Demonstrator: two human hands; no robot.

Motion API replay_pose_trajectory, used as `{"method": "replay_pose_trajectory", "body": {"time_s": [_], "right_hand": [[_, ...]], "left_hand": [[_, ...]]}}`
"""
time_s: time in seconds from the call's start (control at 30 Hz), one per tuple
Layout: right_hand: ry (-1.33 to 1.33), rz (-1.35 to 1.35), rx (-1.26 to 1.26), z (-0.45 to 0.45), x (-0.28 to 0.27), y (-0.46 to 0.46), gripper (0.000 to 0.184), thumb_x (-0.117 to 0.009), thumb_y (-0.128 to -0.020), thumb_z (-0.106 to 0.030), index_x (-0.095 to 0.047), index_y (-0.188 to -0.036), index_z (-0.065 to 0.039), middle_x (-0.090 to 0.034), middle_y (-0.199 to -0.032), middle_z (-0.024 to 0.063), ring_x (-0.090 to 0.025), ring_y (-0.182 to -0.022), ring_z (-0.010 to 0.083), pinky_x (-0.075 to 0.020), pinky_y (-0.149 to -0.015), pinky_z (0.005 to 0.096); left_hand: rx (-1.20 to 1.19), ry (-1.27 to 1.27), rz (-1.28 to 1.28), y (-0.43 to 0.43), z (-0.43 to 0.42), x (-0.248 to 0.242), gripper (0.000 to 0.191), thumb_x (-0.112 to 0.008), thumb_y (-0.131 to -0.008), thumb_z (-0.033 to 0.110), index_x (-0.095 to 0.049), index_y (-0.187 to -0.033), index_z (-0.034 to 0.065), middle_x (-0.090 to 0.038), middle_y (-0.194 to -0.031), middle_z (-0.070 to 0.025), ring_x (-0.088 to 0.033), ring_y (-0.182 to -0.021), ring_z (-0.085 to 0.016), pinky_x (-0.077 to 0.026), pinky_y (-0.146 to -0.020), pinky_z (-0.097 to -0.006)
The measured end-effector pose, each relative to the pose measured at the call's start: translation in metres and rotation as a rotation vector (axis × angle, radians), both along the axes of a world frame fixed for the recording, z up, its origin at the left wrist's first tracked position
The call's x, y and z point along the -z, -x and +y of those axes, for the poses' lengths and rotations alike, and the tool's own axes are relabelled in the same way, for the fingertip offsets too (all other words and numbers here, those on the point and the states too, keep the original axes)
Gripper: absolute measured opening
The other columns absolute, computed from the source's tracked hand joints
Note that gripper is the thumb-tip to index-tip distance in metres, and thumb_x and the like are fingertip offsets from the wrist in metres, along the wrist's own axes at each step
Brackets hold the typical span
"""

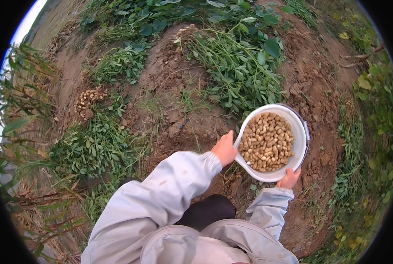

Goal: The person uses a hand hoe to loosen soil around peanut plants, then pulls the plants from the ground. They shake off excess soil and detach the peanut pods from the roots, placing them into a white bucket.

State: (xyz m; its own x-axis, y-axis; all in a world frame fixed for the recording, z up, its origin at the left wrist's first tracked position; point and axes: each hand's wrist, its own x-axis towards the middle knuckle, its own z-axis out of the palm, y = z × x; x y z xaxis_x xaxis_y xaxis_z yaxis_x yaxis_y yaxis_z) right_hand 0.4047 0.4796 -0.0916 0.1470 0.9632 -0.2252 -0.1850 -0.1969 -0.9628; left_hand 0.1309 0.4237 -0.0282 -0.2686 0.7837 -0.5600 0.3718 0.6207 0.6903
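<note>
A white plastic bucket is held between both my hands, its open top facing up at me. Unshelled peanuts cover what shows of its inside. My left hand grips the left side of the rim. On the near right side, my right hand has its fingers over the edge. The wire handle with its pale grip hangs along the bucket's right side. Just beyond the bucket lies a heap of pulled peanut plants, with pods clustered at their root end.
More pulled peanut plants lie to the left, with a cluster of pods at their roots. Reddish-brown soil with clods runs between the heaps. Tall dry stalks stand at the far left, leafy vines at the right.
</note>
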Motion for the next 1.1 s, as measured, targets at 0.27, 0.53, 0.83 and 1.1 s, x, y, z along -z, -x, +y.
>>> {"method": "replay_pose_trajectory", "body": {"time_s": [0.27, 0.53, 0.83, 1.1], "right_hand": [[0.119, -0.228, 0.09, 0.01, 0.005, -0.006, 0.058, -0.042, -0.072, 0.002, -0.035, -0.129, 0.002, -0.047, -0.123, 0.0196, -0.049, -0.111, 0.031, -0.0411, -0.094, 0.0396], [0.219, -0.357, 0.053, 0.016, 0.013, -0.019, 0.056, -0.044, -0.072, 0.001, -0.035, -0.128, 0.003, -0.05, -0.12, 0.0201, -0.052, -0.106, 0.0317, -0.0418, -0.092, 0.0397], [0.301, -0.791, -0.006, 0.028, 0.025, -0.033, 0.054, -0.052, -0.074, -0.003, -0.04, -0.125, 0.005, -0.052, -0.117, 0.0236, -0.055, -0.102, 0.0327, -0.0445, -0.089, 0.0398], [-0.063, -1.814, -0.122, 0.037, 0.007, -0.033, 0.07, -0.07, -0.071, -0.025, -0.04, -0.13, -0.002, -0.05, -0.12, 0.0253, -0.05, -0.108, 0.0419, -0.04, -0.093, 0.0488]], "left_hand": [[0.429, -1.139, 0.373, 0.066, -0.063, -0.252, 0.02, -0.057, -0.074, 0.003, -0.062, -0.094, 0.0033, -0.062, -0.084, -0.0102, -0.062, -0.068, -0.024, -0.049, -0.057, -0.0317], [0.152, -1.302, 0.813, 0.094, -0.114, -0.277, 0.014, -0.065, -0.061, 0.011, -0.055, -0.068, 0.0042, -0.06, -0.072, -0.0088, -0.062, -0.064, -0.023, -0.049, -0.051, -0.0323], [-0.057, -1.044, 0.309, 0.151, -0.192, -0.27, 0.022, -0.06, -0.072, 0.008, -0.059, -0.094, 0.0042, -0.062, -0.088, -0.0112, -0.061, -0.068, -0.027, -0.051, -0.058, -0.0348], [-0.425, -0.018, 0.807, 0.341, -0.339, -0.063, 0.056, -0.059, -0.077, 0.014, -0.04, -0.128, -0.0009, -0.042, -0.131, -0.0217, -0.037, -0.125, -0.035, -0.029, -0.106, -0.041]]}}
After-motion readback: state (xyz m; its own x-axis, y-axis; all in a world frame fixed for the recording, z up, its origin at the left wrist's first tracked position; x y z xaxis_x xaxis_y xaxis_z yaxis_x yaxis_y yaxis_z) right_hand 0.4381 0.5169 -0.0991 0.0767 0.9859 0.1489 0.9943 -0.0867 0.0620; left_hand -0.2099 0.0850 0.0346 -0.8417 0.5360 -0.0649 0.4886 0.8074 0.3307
